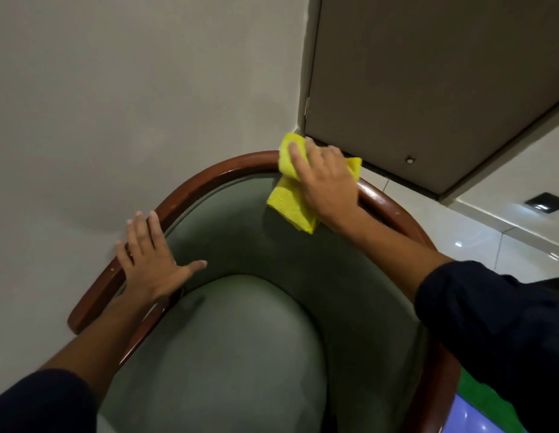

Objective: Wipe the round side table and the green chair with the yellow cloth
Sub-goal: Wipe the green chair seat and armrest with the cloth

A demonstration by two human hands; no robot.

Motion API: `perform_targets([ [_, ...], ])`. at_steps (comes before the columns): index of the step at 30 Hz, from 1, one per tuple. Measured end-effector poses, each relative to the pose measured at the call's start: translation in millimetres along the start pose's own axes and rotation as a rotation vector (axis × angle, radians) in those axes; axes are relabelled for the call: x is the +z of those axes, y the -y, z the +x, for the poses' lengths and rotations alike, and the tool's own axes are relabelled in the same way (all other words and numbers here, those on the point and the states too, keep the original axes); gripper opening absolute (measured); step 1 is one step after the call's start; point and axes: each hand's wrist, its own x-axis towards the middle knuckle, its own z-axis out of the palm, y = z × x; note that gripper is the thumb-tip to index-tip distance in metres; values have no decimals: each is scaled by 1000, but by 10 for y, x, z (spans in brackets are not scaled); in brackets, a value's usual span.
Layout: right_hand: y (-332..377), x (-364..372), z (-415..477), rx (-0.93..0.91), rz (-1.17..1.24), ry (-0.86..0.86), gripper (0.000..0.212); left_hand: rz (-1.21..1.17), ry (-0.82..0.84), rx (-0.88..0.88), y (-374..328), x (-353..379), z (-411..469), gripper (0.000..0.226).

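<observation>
The green chair [234, 339] fills the lower middle of the view, with a padded seat, a padded curved back and a glossy brown wooden rim [190, 189]. My right hand [325, 185] presses the folded yellow cloth [287, 198] onto the top of the rim at the back right; part of the cloth hangs down over the green padding. My left hand [150, 257] lies flat with fingers spread on the left side of the rim, holding nothing. The round side table is not in view.
A plain pale wall [115, 89] stands close behind and to the left of the chair. A grey-brown door [428, 89] is at the upper right, directly behind the rim. Glossy white floor tiles [478, 245] show at the right.
</observation>
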Motion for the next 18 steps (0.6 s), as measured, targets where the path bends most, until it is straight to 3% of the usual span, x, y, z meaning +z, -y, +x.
perform_targets([
  [3,366,127,227,-128,78,-68,41,-13,16,5,9,-1,-1,135],
  [7,779,146,453,-402,196,73,50,-7,9,-7,24,21,10,135],
  [9,701,110,466,-447,228,149,49,7,1,-9,32,15,-4,132],
  [12,304,-46,257,-306,302,132,46,35,34,20,40,-39,-21,125],
  [18,-337,-625,-829,146,392,132,45,102,213,0,-18,-354,-343,108],
])
